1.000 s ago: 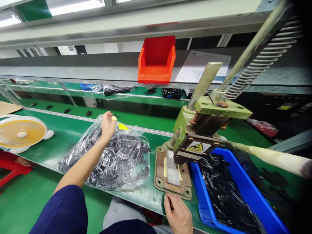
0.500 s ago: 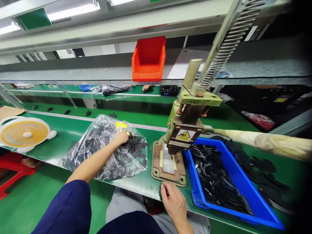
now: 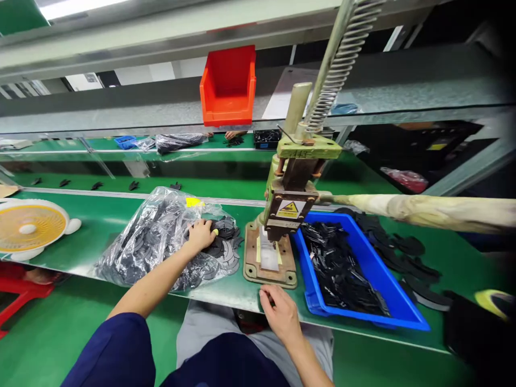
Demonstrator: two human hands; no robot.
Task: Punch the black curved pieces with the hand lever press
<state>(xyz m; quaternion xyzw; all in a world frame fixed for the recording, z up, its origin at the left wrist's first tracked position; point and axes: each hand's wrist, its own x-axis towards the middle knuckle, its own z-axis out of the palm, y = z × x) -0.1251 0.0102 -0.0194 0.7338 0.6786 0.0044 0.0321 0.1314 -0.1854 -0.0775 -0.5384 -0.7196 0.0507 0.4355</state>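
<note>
My left hand (image 3: 201, 235) lies over dark curved flat parts (image 3: 226, 250) at the mouth of a clear plastic bag (image 3: 141, 236). Its fingers are apart, with a yellow cover on one fingertip; no part shows in its grasp. Loosely curled, my right hand (image 3: 281, 314) rests at the bench's front edge, just before the base of a hand press (image 3: 290, 207). No object shows in it, and its palm side is hidden. A pale metal plate (image 3: 269, 258) lies on the press base, under the ram.
Right of the press stands a blue tray (image 3: 365, 269) of small black pieces, with larger black curved parts (image 3: 407, 263) beyond. The press lever (image 3: 423, 208) reaches right above them. A fan (image 3: 32, 228) lies at left. An orange bin (image 3: 228, 88) stands on the shelf.
The camera view has shifted right and slightly down. My left hand has spread lower over the parts at the bag's mouth. My right hand remains by the press base.
</note>
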